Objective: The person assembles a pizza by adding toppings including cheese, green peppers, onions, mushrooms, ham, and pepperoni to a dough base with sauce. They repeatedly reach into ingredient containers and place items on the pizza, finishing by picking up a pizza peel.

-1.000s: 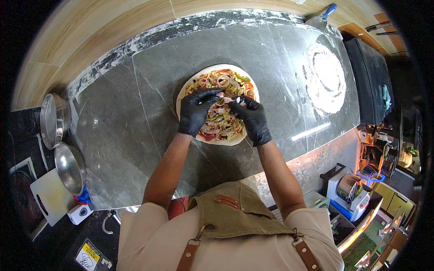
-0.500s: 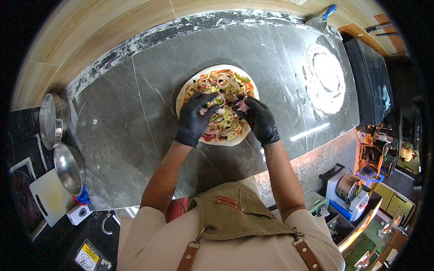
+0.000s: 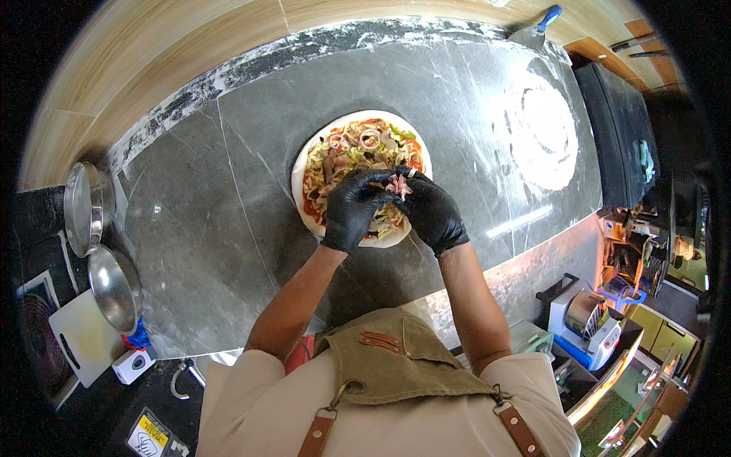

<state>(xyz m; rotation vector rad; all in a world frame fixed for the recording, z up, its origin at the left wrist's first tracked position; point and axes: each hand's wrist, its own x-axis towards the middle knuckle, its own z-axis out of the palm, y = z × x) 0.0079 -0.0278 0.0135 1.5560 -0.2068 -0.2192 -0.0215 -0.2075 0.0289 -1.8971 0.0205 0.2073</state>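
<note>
An uncooked pizza (image 3: pixel 314 156) lies on the grey stone counter, topped with onion rings, green pepper strips, mushroom slices, dark olives, shredded cheese and red sauce. Both my hands wear black gloves and meet over its near right part. A small bunch of pink ham pieces (image 3: pixel 397 185) sits in the curled fingers of my right hand (image 3: pixel 432 212). From the other side, the bent fingertips and thumb of my left hand (image 3: pixel 353 211) close on the same ham. My hands hide part of the pizza's near half.
White flour (image 3: pixel 544 133) covers a round patch of the counter (image 3: pixel 266 228) at right. A blue-handled scraper (image 3: pixel 537 32) lies at the far edge. Metal bowls (image 3: pixel 116 289) and a white cutting board (image 3: pixel 87 335) stand at left. A black box (image 3: pixel 618 137) borders the right end.
My left hand has moved right, away from the pizza's left part, and joined my right hand at the ham. My right hand has shifted slightly left and nearer to me.
</note>
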